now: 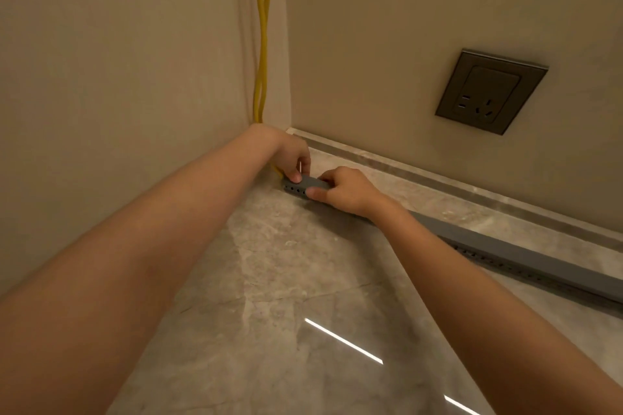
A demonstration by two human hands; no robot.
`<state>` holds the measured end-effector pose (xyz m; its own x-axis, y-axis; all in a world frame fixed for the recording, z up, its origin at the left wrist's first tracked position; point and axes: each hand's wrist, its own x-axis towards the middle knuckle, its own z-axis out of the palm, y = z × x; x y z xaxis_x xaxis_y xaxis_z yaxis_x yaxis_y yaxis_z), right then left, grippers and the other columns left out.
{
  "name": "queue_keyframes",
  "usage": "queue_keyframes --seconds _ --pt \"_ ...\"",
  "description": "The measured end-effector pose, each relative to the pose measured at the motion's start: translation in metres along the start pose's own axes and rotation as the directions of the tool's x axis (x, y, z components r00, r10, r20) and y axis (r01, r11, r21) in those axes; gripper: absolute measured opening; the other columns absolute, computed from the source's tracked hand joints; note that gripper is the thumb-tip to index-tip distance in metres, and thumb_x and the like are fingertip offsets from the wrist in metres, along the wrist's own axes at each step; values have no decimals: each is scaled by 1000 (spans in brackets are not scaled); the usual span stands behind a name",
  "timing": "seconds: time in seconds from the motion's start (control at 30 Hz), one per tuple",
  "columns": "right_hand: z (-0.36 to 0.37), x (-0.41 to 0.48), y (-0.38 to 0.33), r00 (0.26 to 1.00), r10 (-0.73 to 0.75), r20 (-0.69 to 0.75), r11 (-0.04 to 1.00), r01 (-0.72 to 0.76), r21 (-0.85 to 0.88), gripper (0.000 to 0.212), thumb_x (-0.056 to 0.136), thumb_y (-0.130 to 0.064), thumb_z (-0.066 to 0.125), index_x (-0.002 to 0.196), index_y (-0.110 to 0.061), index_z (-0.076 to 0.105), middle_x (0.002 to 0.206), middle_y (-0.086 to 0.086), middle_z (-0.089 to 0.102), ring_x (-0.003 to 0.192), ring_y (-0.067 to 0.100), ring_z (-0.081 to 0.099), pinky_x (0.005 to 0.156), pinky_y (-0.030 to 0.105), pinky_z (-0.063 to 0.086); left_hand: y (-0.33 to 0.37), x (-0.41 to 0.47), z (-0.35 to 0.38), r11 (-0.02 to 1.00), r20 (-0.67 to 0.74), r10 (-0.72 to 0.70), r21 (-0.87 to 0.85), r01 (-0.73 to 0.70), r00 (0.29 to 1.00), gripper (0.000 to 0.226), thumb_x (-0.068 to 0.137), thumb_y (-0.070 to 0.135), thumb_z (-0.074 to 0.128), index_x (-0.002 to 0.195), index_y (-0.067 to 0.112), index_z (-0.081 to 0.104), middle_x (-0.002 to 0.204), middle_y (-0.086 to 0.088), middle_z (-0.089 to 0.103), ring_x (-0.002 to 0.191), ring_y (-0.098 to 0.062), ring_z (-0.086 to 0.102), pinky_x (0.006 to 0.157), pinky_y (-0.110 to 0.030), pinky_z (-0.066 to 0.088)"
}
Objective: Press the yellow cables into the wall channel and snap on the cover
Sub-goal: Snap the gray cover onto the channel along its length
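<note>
Two yellow cables (262, 44) run down the wall corner and bend at the floor behind my left hand (292, 154). A grey perforated channel (505, 254) lies on the floor, running from the corner toward the right edge. Its near-corner end (296, 188) shows a row of small holes. My left hand pinches that end from above, thumb on its top. My right hand (345, 190) grips the channel just to the right, fingers over the top, thumb on the front side. Whether a cover sits on the channel top I cannot tell.
A dark wall socket (490, 91) sits on the right wall above the stone skirting (438, 175). The floor is glossy marble tile (286, 296) with bright light reflections. Beige walls meet at the corner.
</note>
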<state>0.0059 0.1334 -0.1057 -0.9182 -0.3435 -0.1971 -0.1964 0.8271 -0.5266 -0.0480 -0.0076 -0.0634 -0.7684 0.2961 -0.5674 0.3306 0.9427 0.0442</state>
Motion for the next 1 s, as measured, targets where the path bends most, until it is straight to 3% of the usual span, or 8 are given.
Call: queue_keyframes --seconds 0.1,0.2,0.37,0.43,0.57,0.67,0.87,1.0 --pt "9 -6 2 986 -143 -86 966 120 -228 36 87 -36 60 113 -11 63 101 9 52 92 26 55 71 30 40 -6 -5 10 997 -66 30 -74 -35 997 28 94 17 55 121 12 60 126 -7 58 105 -19 52 94 -29 40" --pt "13 -9 -1 963 -195 -184 952 141 -272 33 88 -28 57 114 -9 63 108 10 53 99 27 54 74 31 41 -7 -11 16 987 -166 73 -132 -95 983 34 88 21 65 120 12 60 117 -2 61 109 -19 56 90 -26 41" --pt "19 -13 -6 932 -263 -250 907 151 -392 40 89 -20 54 126 -6 50 121 12 52 112 29 47 89 36 40 2 -13 27 989 -335 112 -52 -137 936 37 77 15 75 109 4 60 102 -9 61 90 -22 52 79 -29 41" --pt "19 -12 -3 931 -248 -268 919 139 -369 38 88 -24 56 121 -6 51 119 12 53 111 28 48 89 35 41 3 -13 31 991 -383 113 -22 -131 917 35 76 16 74 106 5 60 105 -11 63 96 -26 56 78 -31 42" --pt "13 -13 -6 962 -123 -246 992 110 -65 33 86 -26 60 113 -7 57 115 14 52 110 26 49 85 30 40 6 -19 41 989 -442 146 35 -146 885 30 78 15 71 104 6 59 107 -10 60 100 -26 56 74 -28 37" --pt "17 -13 -8 985 -85 -147 985 61 -162 40 87 -21 57 123 -5 49 122 18 52 111 34 51 89 37 44 6 -21 48 989 -486 147 53 -139 861 31 76 15 72 102 6 58 109 -9 60 100 -26 56 72 -28 36" --pt "20 -11 -11 973 -28 -230 994 4 -107 36 82 -18 63 115 -4 58 114 17 60 105 33 56 84 38 47 2 -22 51 988 -507 148 39 -149 849 29 78 11 69 105 7 61 108 -8 62 102 -24 57 77 -28 39" --pt "21 -11 -12 973 -49 -225 978 1 -206 40 87 -21 58 122 -4 52 119 16 58 110 32 54 85 38 46 -2 -19 53 987 -507 161 74 -144 847 49 83 10 63 129 7 47 128 -12 51 116 -27 52 94 -38 45"
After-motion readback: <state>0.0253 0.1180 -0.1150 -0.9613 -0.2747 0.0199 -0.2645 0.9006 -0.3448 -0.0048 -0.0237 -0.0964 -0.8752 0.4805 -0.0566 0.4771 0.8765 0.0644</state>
